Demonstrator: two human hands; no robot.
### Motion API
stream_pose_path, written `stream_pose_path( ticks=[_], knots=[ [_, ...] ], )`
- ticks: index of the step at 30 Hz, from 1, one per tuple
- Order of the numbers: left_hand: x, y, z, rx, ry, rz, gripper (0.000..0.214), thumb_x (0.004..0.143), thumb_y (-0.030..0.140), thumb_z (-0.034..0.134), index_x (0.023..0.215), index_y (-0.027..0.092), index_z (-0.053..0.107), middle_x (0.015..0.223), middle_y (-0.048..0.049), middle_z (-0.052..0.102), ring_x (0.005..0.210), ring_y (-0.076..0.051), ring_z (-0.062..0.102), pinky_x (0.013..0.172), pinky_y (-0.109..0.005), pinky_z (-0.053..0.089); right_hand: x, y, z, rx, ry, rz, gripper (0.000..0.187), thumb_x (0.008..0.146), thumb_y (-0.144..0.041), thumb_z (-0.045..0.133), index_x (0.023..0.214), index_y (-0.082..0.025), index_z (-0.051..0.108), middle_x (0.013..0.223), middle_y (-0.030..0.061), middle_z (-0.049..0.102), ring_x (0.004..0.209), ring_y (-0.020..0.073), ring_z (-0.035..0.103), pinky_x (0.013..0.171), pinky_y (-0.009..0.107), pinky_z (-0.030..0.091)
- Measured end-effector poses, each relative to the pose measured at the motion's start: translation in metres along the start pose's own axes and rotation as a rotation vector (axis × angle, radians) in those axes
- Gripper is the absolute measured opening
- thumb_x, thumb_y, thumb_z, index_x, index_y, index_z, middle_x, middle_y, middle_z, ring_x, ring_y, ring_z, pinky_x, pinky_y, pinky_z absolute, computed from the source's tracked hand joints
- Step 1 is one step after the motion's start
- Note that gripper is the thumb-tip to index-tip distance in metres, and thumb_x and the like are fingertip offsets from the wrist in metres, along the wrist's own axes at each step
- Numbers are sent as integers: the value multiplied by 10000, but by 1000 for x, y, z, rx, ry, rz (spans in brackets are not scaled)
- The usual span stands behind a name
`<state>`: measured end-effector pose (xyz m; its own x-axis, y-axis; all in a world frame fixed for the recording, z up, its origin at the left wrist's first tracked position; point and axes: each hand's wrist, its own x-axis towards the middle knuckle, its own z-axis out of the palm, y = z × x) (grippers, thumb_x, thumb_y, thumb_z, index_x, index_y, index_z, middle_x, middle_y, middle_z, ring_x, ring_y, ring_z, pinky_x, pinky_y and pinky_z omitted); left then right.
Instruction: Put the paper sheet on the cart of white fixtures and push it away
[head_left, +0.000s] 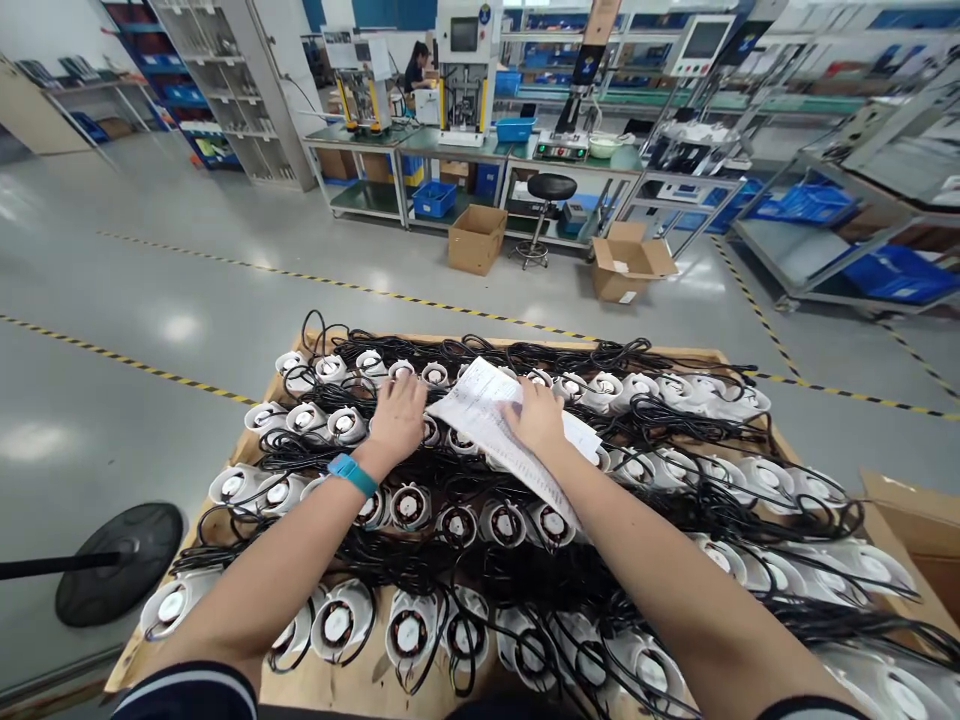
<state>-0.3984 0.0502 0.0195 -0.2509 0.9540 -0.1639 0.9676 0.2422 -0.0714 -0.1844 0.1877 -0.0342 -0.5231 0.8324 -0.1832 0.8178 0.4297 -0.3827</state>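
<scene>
Rows of white round fan units (409,632) with black cables (517,570) lie on a wooden pallet (315,690). My left hand (401,415), with a teal band at the wrist, reaches over the far rows. Its fingers stretch forward beside a fan in the back row, and I see nothing held in them; whether they touch the fan I cannot tell. My right hand (538,415) grips printed paper sheets (480,400), its thumb on the upper face. The sheets lie tilted over the middle fans and hide some of them.
Behind the pallet, yellow-black floor tape (405,297) crosses the grey floor. Cardboard boxes (477,240), a stool (551,188) and benches with machines (463,75) stand beyond. A person (418,68) sits at the back. A round black base (120,563) is at left.
</scene>
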Motion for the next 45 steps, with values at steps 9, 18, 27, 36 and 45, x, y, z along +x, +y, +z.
stream_pose_path(
  ticks=[9, 18, 27, 36, 45],
  knots=[
    [53, -10, 8, 46, -346, -22, 329, 948, 202, 507, 1166, 52, 703, 1204, -257, 702, 1158, -355, 647, 976, -430, 493, -13, -10, 37, 64, 71, -104, 852, 899, -550, 679, 1569, -139, 349, 1514, 189, 467, 1367, 344, 398, 1176, 484, 182],
    [33, -26, 12, -20, -234, -212, 351, 1013, 391, 505, 1172, 158, 712, 1304, -143, 691, 1254, -341, 565, 976, -443, 498, -3, 3, 51, 210, 189, -40, 430, 991, -313, 543, 1367, -107, 576, 1282, 180, 643, 1201, 322, 517, 1061, 468, 303],
    [7, -18, 28, 13, 177, 12, 201, 991, 205, 539, 1083, 146, 707, 1264, -135, 674, 1191, -336, 533, 999, -468, 415, 14, 32, 63, 410, 321, 49, 296, 966, -404, 419, 907, -162, 579, 897, 144, 672, 884, 269, 579, 853, 403, 420],
    [5, -14, 38, -88, 95, -185, 196, 926, 259, 627, 1035, 108, 685, 1141, -177, 687, 1103, -346, 552, 918, -461, 439, 9, 38, 47, 424, 323, -4, 427, 972, -602, 397, 756, -234, 406, 687, 60, 562, 684, 203, 514, 724, 343, 415],
    [46, 4, -10, -185, -98, -255, 353, 983, 410, 577, 1181, 133, 671, 1152, -165, 735, 1177, -326, 605, 1005, -451, 451, 15, 20, 10, -103, -106, -71, 427, 973, -544, 609, 1028, -124, 655, 1010, 161, 740, 998, 301, 686, 863, 351, 436]
  ],
)
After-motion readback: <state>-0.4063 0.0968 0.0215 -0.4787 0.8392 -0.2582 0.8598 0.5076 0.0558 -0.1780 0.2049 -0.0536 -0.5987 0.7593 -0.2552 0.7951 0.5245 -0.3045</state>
